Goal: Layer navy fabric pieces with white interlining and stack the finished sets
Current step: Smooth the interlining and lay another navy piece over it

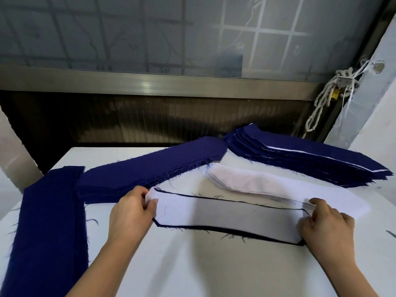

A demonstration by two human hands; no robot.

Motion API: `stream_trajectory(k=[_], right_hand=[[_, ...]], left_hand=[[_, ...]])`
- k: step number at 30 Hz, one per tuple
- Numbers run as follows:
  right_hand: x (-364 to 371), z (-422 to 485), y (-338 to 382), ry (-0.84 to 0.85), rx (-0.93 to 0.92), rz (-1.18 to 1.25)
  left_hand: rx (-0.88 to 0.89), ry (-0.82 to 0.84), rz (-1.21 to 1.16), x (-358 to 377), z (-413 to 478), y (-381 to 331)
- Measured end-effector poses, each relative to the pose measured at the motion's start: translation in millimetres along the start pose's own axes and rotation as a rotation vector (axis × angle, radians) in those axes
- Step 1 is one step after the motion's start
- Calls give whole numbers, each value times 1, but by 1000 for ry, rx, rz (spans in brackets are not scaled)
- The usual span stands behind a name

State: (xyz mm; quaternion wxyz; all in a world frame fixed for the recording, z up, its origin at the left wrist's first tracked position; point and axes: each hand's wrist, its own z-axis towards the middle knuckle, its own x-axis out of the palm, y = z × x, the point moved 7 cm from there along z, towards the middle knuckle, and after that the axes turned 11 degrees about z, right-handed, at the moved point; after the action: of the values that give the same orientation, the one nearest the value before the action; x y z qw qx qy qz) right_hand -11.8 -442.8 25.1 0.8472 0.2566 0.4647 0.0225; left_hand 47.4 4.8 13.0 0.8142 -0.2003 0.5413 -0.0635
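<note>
A long white interlining piece lies on a navy fabric piece, whose dark edge shows all round it. My left hand pinches the interlining's left end. At the right end my right hand holds the interlining with curled fingers. Behind the set lies a pile of white interlining pieces. A stack of navy pieces runs across the middle left. At the back right sits a tall stack of layered navy and white sets.
Another navy stack lies along the left edge of the white table. A dark wall panel and a frosted window stand behind the table. Knotted white cord hangs at the right by a grey pillar.
</note>
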Motion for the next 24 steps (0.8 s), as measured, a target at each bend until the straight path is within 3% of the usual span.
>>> stream_trajectory(k=[4, 12, 17, 20, 24], right_hand=[[-4, 1, -9, -85, 18, -9], [0, -2, 5, -125, -204, -59], [5, 0, -3, -109, -164, -62], [6, 0, -3, -88, -151, -61], [6, 1, -3, -42, -147, -59]], left_hand=[[-5, -101, 2, -10, -2, 0], [164, -50, 176, -10, -8, -16], [229, -217, 222, -37, 0, -22], [119, -223, 330, -56, 33, -3], [-88, 7, 580, -61, 77, 36]])
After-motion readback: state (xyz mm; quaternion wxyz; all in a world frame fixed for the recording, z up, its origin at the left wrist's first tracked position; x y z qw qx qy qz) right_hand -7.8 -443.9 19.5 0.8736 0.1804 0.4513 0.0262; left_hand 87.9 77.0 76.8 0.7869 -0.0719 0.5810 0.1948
